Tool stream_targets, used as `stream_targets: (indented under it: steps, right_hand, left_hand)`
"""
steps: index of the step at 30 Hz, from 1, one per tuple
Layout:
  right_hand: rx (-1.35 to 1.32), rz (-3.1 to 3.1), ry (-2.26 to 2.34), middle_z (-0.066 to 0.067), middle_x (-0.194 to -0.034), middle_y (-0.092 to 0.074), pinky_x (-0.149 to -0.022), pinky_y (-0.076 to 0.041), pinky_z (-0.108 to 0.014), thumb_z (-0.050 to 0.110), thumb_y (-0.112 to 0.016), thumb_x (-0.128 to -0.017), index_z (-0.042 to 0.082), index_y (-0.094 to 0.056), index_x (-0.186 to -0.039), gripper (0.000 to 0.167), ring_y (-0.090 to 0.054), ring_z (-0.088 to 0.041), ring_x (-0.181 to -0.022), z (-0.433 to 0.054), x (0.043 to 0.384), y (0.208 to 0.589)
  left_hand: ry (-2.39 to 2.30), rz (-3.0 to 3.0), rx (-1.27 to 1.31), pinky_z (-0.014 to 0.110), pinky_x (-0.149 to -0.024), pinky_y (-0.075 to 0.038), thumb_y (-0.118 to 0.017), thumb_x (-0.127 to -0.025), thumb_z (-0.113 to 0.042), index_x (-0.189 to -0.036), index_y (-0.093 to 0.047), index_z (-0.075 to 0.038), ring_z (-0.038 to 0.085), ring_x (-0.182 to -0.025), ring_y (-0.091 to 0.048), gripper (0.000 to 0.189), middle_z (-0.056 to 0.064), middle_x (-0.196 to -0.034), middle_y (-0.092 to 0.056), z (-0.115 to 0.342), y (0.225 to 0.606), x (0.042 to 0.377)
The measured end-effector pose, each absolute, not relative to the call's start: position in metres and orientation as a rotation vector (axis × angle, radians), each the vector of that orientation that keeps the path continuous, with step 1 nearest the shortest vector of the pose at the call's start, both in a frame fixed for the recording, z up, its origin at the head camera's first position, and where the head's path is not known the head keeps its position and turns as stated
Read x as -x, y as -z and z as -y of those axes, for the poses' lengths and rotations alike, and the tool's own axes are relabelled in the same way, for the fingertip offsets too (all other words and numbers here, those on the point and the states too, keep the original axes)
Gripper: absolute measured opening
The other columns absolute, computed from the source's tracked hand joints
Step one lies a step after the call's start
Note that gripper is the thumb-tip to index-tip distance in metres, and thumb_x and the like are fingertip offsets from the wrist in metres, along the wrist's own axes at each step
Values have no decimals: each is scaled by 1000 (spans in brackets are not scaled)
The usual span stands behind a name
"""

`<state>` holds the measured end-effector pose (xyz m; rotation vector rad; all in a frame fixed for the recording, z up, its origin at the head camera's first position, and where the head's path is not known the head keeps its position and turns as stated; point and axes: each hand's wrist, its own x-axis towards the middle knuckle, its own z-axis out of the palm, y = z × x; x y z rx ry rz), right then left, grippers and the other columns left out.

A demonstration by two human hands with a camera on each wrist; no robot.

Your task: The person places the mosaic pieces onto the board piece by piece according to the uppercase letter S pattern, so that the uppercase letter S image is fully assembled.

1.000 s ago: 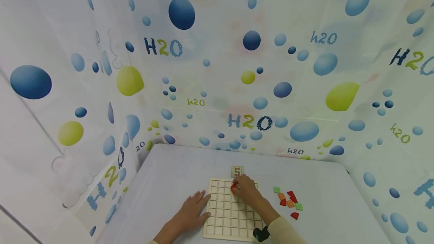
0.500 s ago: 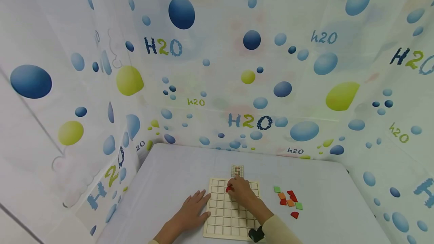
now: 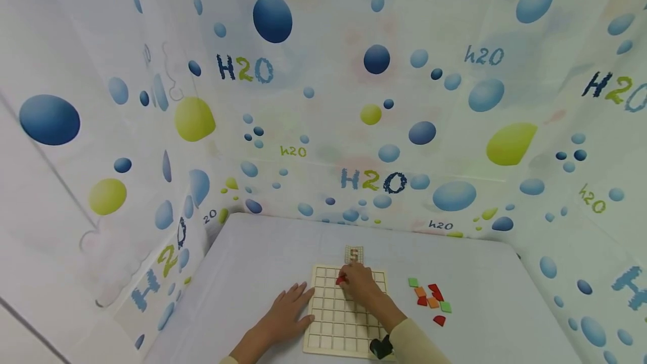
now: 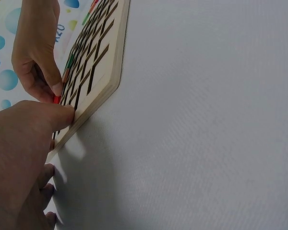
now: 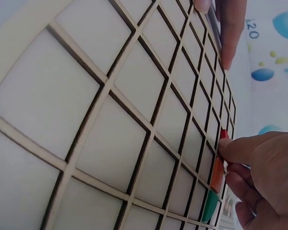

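Observation:
A wooden grid board point(image 3: 332, 328) lies flat on the table. My right hand point(image 3: 363, 285) is over its far rows, thumb and fingers pinching a small red tile point(image 5: 224, 133) at a cell. Right beside that, in the right wrist view, an orange tile point(image 5: 217, 173) and a green tile point(image 5: 210, 207) sit in the grid, partly behind the fingers. My left hand point(image 3: 287, 314) rests at the board's left edge, fingers spread on the table. Its thumb point(image 4: 62, 115) touches the board's rim in the left wrist view.
Just beyond the board lies a small pattern card point(image 3: 354, 254) with an S-like figure. To the right several loose tiles are scattered, among them a green one point(image 3: 446, 307), an orange one point(image 3: 433, 303) and a red one point(image 3: 440, 321). A printed curtain point(image 3: 323, 100) surrounds the table.
My right hand has shifted a little to the left along the far rows with the red tile, then nearly stopped there. The left hand stays in place.

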<state>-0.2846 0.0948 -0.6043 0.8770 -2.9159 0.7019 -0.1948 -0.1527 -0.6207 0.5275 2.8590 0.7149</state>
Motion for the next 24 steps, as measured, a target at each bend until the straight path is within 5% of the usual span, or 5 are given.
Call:
stream_targets:
  steps: [15,24]
  right_hand:
    - [-877,2914,-672,-9,-112,-68,-89,-51,-55,12,-76,-97,5,-72,-112,17,-63,-32,-106,-97,286,602]
    - [-915,2904,-697,0,-97,-66,-86,-50,-52,9,-74,-98,10,-76,-103,5,-62,-23,-96,-93,284,605]
  left_hand:
    - [-729,-2858,-533,71,-122,-26,-64,-103,-42,-159,-47,-9,46,-155,-34,67,21,-166,-40,154,622,196]
    - [-718,-2850,-528,70,-123,-26,-64,-103,-42,-159,-47,-9,46,-155,-33,67,21,-167,-39,153,621,195]
